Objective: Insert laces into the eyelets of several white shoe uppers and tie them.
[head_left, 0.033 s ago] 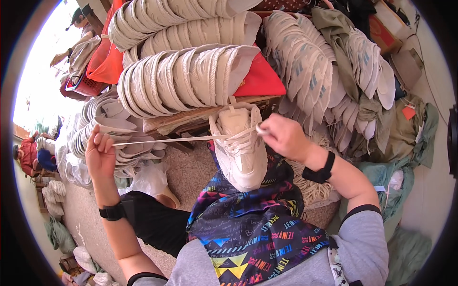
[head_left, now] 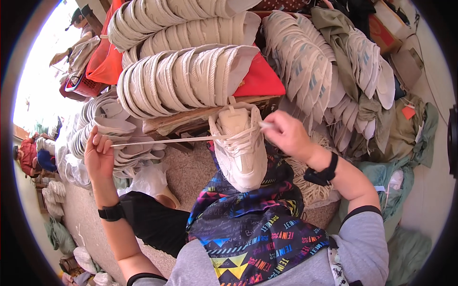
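An off-white sneaker [head_left: 248, 167] rests toe toward me on my patterned apron [head_left: 243, 224], its heel against the bench edge. A flat cream shoelace [head_left: 167, 141] runs from its eyelets, pulled taut to the left. My left hand [head_left: 98, 152] is closed, pinching that lace between thumb and fingers. Just right of the shoe's opening is my right hand [head_left: 290, 136], its fingers closed on a small whitish piece [head_left: 268, 125]. Blur hides whether this piece is a lace end or a little tool. Crossed lacing covers the shoe's front.
Nested rows of off-white shoe uppers [head_left: 176, 83] lie on the wooden bench [head_left: 191, 117] ahead, beside a red cloth [head_left: 262, 78]. More uppers [head_left: 305, 66] hang at right above a bundle of laces [head_left: 312, 183]. Other people [head_left: 28, 155] are at far left.
My right hand has shifted slightly right and turned a little, with the whitish piece still in its fingers. My left hand has barely moved; the lace stays taut.
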`<state>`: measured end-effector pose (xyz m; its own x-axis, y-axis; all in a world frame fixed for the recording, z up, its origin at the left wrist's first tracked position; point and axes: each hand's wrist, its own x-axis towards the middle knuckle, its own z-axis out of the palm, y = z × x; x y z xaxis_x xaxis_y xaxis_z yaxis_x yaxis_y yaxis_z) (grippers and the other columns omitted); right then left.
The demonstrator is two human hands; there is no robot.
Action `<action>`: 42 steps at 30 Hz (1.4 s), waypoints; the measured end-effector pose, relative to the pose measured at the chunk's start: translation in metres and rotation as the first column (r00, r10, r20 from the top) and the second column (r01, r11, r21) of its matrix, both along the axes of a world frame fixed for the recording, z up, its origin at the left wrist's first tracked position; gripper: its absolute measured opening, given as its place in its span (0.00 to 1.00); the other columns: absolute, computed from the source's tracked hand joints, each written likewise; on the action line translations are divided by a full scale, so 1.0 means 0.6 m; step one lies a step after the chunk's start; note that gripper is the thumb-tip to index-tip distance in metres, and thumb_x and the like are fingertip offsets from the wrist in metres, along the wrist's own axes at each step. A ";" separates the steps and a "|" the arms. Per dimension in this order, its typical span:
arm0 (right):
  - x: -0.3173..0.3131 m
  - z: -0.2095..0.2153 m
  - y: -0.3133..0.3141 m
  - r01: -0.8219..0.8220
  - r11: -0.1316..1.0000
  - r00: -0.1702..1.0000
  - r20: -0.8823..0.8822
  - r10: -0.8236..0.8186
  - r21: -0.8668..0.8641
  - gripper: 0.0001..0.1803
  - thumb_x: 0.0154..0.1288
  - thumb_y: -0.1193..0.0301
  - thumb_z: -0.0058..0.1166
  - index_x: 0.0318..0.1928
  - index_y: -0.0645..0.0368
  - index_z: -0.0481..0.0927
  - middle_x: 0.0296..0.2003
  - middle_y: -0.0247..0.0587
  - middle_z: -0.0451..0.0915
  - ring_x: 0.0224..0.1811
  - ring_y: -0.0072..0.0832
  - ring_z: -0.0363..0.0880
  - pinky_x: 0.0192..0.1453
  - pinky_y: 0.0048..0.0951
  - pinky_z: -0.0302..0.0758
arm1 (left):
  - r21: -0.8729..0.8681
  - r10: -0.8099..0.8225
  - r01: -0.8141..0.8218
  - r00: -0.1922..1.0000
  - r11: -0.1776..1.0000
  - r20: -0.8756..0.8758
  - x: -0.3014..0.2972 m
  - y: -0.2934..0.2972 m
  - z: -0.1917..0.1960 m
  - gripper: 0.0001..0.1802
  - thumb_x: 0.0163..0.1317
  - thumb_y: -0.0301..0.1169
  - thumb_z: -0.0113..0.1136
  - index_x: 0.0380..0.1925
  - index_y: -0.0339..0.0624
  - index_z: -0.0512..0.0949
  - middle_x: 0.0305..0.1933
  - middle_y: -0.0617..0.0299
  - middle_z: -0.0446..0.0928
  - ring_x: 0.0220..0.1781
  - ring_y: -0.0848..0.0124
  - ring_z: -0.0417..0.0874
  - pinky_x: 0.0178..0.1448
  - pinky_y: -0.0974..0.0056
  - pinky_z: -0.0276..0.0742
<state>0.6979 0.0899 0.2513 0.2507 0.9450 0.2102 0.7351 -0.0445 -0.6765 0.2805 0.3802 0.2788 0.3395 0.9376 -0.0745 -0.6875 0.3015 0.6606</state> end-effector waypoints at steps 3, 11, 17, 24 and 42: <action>0.079 0.009 -0.016 0.101 0.995 0.651 -0.757 -0.050 0.021 0.09 0.74 0.67 0.48 0.43 0.57 0.78 0.25 0.17 0.69 0.23 0.08 0.63 0.25 0.14 0.60 | -0.067 0.132 -0.138 0.988 0.988 -0.083 -0.013 0.012 -0.010 0.14 0.74 0.28 0.42 0.52 0.29 0.71 0.25 0.69 0.62 0.23 0.79 0.57 0.28 0.73 0.57; 0.398 0.061 -0.175 0.807 0.568 0.211 -0.977 -0.021 0.162 0.15 0.70 0.75 0.47 0.55 0.67 0.70 0.21 0.26 0.59 0.16 0.15 0.52 0.18 0.20 0.52 | -0.029 0.347 -0.359 0.917 0.933 -0.194 -0.140 0.085 -0.047 0.15 0.76 0.30 0.38 0.50 0.31 0.71 0.25 0.69 0.62 0.21 0.79 0.56 0.25 0.72 0.57; 0.397 0.010 -0.190 0.953 0.293 0.204 -0.885 -0.419 0.081 0.16 0.70 0.72 0.49 0.56 0.64 0.74 0.26 0.29 0.71 0.15 0.13 0.55 0.16 0.19 0.51 | 0.060 0.185 -0.185 0.796 0.981 -0.577 -0.023 -0.015 -0.056 0.14 0.74 0.36 0.46 0.50 0.39 0.74 0.24 0.72 0.64 0.20 0.84 0.58 0.20 0.73 0.53; 0.149 0.009 -0.058 0.406 0.907 0.530 -0.781 -0.331 -0.109 0.24 0.69 0.72 0.49 0.63 0.63 0.66 0.42 0.38 0.83 0.20 0.09 0.63 0.18 0.13 0.60 | 0.217 -0.067 0.328 0.674 0.919 -0.736 0.217 -0.190 -0.067 0.12 0.74 0.36 0.49 0.44 0.41 0.76 0.30 0.67 0.76 0.26 0.80 0.72 0.31 0.75 0.70; 0.001 -0.033 -0.010 -0.068 0.979 0.648 -0.755 -0.104 -0.194 0.11 0.74 0.66 0.48 0.40 0.60 0.77 0.26 0.26 0.75 0.25 0.11 0.68 0.28 0.15 0.67 | 0.051 -0.308 0.544 0.547 0.838 -0.778 0.311 -0.274 -0.115 0.13 0.73 0.35 0.51 0.31 0.41 0.77 0.24 0.71 0.75 0.24 0.85 0.67 0.29 0.76 0.63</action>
<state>0.6986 0.0842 0.2312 0.2576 0.9358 -0.2406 -0.0339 -0.2400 -0.9702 0.4671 0.2156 0.2098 0.6485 0.7143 -0.2632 0.2078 0.1665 0.9639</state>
